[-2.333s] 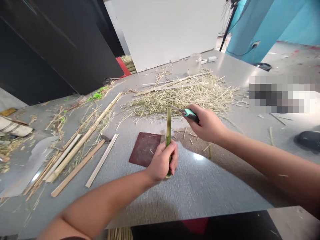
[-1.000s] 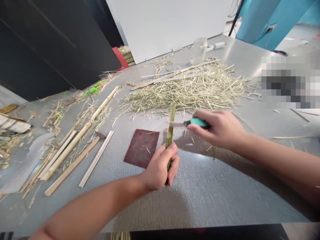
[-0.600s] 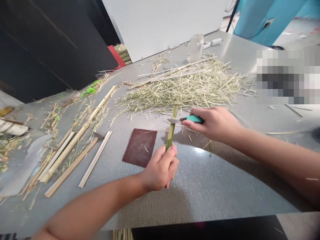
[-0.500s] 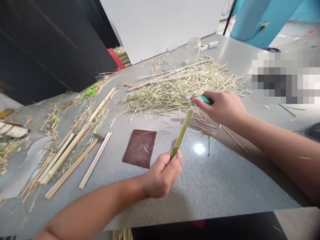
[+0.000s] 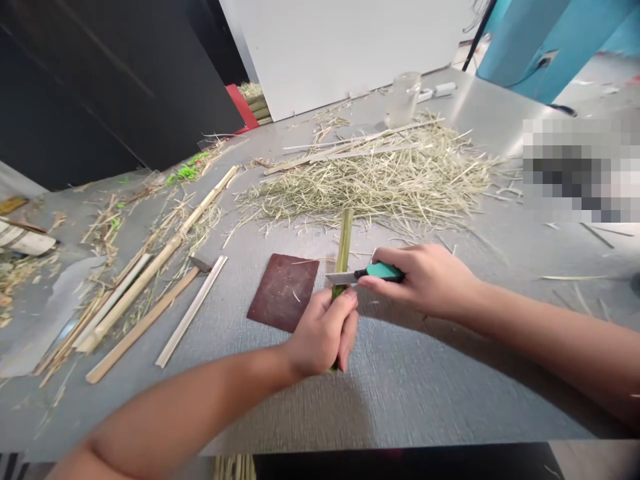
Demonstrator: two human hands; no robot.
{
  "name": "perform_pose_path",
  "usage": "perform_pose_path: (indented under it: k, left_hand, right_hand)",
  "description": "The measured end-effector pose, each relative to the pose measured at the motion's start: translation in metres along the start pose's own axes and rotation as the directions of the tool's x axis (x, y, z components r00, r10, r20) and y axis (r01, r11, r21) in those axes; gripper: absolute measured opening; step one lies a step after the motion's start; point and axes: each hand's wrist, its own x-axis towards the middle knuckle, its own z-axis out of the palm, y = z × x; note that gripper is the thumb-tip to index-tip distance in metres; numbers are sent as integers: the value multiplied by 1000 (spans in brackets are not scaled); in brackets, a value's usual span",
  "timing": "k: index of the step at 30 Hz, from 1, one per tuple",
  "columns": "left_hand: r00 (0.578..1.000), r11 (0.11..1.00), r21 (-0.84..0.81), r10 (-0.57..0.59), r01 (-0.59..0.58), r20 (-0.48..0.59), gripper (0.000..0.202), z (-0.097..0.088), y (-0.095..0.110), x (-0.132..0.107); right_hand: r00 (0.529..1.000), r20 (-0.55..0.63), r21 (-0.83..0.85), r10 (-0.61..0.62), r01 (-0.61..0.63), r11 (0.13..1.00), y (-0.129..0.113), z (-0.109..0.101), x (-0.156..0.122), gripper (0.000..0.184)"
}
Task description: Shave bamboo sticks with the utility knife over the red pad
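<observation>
My left hand [image 5: 323,335] grips a green bamboo stick [image 5: 343,250] upright, its top rising above my fingers and its lower end just showing below them. My right hand [image 5: 425,280] holds a utility knife with a teal handle [image 5: 379,271]. The knife's bare steel blade lies level against the stick just above my left fingers. Under the stick's left side is a dark red cutting mat [image 5: 283,292], and a wide heap of dry straw shreds [image 5: 370,187] spreads beyond the stick's top.
Long bamboo strips [image 5: 150,267] and a pale flat slat [image 5: 193,310] lie to the left with a small hatchet head [image 5: 200,265] among them. A glass jar [image 5: 404,100] stands at the back of the steel table [image 5: 450,393]. A black panel and white board rise behind.
The stick has swung from leaning right back to upright. My right hand has moved down and left, bringing the knife blade from above the straw to the stick.
</observation>
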Motion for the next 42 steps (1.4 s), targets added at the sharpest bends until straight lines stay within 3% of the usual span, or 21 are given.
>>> perform_pose_path:
  k: [4,9,13,15,20,22,26,30,34,36,39,42]
  left_hand:
    - [1000,999,27,-19,19,-22,51,2,3,-3]
    - [998,998,48,-52,50,42,51,3,5,-5]
    - [994,995,81,-58,51,88,52,0,7,-3]
    - [997,996,86,-32,26,69,52,-1,7,-1]
    - [996,999,47,-13,9,88,54,-4,6,1]
    - [997,1000,-12,13,-12,78,52,-5,4,3]
    - [999,1000,-18,10,-9,46,51,-6,1,4]
    - [1000,999,49,-3,4,-20,54,-3,0,1]
    - [998,996,92,-14,20,-61,56,0,0,-4]
    - [999,992,121,-23,29,-50,58,0,-1,-7]
    - [999,981,191,-33,27,31,60,0,-2,-11]
    - [996,984,180,-22,7,83,60,-1,-2,-9]
  right_hand:
    - [1000,-5,-42,2,-2,999,-2,-3,0,101]
    - [989,-128,-48,68,-74,996,12,-15,7,96]
    - [918,-352,-47,180,-210,977,32,-27,20,83]
    - [897,-379,-8,227,-248,969,41,-30,25,80]
    - [871,-386,75,305,-300,951,45,-33,26,78]
    - [897,-357,58,259,-256,965,37,-30,21,78]
    - [980,-142,-5,139,-141,990,15,-17,10,80]
    - [999,13,-11,49,-49,999,0,-6,4,87]
    - [1000,-19,-73,4,-5,997,0,-7,7,85]
    - [996,-70,-86,50,-55,995,10,-15,13,84]
    - [946,-214,-11,243,-251,968,37,-34,25,86]
    - [817,-418,106,397,-390,915,59,-49,32,83]
